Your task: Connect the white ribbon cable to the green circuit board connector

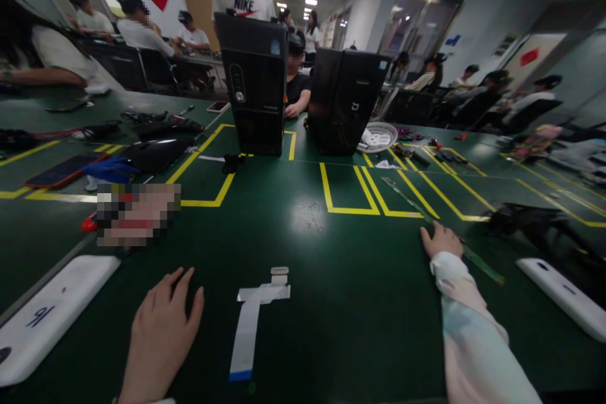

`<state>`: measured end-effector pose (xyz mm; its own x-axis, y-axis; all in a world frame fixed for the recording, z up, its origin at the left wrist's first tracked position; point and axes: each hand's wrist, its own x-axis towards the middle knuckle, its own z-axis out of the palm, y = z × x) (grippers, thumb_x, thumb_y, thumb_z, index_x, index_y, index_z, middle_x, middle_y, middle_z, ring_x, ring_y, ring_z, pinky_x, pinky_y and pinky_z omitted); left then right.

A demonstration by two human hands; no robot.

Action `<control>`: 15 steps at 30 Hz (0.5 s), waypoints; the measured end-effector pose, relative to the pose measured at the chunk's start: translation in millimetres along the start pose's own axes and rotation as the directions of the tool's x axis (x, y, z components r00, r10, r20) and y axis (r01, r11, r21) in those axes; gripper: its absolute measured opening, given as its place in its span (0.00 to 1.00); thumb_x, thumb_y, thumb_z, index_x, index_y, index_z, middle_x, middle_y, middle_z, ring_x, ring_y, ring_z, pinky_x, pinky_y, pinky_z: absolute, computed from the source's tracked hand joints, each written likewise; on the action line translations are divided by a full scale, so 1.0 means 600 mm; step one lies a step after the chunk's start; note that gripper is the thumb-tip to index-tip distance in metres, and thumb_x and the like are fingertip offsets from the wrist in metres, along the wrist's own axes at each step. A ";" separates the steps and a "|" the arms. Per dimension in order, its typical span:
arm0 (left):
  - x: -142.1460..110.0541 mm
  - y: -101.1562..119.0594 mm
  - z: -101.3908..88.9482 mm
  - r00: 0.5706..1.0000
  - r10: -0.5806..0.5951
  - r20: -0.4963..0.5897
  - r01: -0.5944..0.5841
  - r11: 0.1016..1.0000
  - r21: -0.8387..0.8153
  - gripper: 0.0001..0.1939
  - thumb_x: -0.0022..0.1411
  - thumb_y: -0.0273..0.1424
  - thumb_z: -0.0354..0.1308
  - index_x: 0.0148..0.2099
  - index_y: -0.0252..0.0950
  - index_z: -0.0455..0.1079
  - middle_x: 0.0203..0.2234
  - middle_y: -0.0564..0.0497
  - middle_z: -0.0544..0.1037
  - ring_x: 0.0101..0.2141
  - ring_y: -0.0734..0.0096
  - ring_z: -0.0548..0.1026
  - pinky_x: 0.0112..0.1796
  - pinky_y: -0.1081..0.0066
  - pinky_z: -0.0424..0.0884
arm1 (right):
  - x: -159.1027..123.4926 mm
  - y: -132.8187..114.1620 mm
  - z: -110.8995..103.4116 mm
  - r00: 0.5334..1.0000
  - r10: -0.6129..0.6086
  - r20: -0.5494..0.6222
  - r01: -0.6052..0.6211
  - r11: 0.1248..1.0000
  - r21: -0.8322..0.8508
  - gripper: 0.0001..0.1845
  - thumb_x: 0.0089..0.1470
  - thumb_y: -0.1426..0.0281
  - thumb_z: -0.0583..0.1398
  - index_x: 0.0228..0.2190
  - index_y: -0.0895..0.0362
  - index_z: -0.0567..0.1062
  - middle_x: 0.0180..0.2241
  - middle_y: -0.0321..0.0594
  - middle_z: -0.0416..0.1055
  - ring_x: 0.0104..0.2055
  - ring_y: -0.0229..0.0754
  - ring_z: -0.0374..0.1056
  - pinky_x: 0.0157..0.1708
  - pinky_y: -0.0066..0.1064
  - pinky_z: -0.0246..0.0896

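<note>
My left hand [163, 325] is over the green table with its fingers apart and nothing in it. Just to its right lies a flat white ribbon cable [246, 331], with a blue end nearest me, a small connector at the far end and a strip of tape across it. Further out on the right, my right hand [442, 242] is closed over a long thin green strip [480, 263], which looks like a narrow circuit board. The strip sticks out on both sides of the fingers, and its middle is hidden by them.
Two black computer towers [258, 88] [348, 101] stand across the table. White cases [59, 312] [563, 297] lie at both sides. A white basket [379, 137], a phone [71, 169], black cables and yellow tape outlines are further off. A person sits behind the towers.
</note>
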<state>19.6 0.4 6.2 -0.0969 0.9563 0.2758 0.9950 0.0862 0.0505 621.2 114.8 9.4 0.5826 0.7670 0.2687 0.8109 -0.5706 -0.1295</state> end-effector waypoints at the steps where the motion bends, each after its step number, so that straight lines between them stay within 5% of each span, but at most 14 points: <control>1: 0.000 0.002 -0.002 1.000 0.001 0.000 -0.001 1.000 -0.001 0.34 0.65 0.45 0.33 0.59 0.27 0.63 0.54 0.35 0.66 0.54 0.46 0.64 0.50 0.50 0.65 | -0.006 -0.002 0.000 0.998 -0.064 0.008 0.063 0.998 0.011 0.32 0.58 0.58 0.48 0.55 0.67 0.66 0.50 0.63 0.66 0.53 0.62 0.63 0.50 0.51 0.57; 8: -0.003 0.010 -0.010 1.000 -0.004 -0.019 0.003 1.000 -0.017 0.31 0.66 0.43 0.34 0.59 0.27 0.63 0.54 0.34 0.66 0.54 0.47 0.64 0.50 0.51 0.65 | -0.052 -0.039 0.001 0.873 -0.488 -0.020 0.485 0.860 0.160 0.25 0.57 0.61 0.50 0.51 0.60 0.71 0.47 0.53 0.70 0.50 0.53 0.66 0.49 0.46 0.62; 15: 0.002 0.012 -0.017 1.000 -0.017 -0.012 0.017 0.999 -0.038 0.28 0.66 0.41 0.38 0.59 0.29 0.64 0.54 0.35 0.66 0.54 0.49 0.65 0.51 0.52 0.65 | -0.128 -0.140 -0.005 0.689 -0.721 -0.075 0.713 0.654 0.253 0.25 0.60 0.60 0.49 0.52 0.61 0.70 0.50 0.53 0.68 0.53 0.53 0.64 0.53 0.46 0.60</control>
<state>26.2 -0.5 16.6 -0.1140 0.9513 0.2865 0.9916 0.0914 0.0912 508.2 102.6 2.5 -0.1878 0.9176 0.3503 0.9594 0.2478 -0.1346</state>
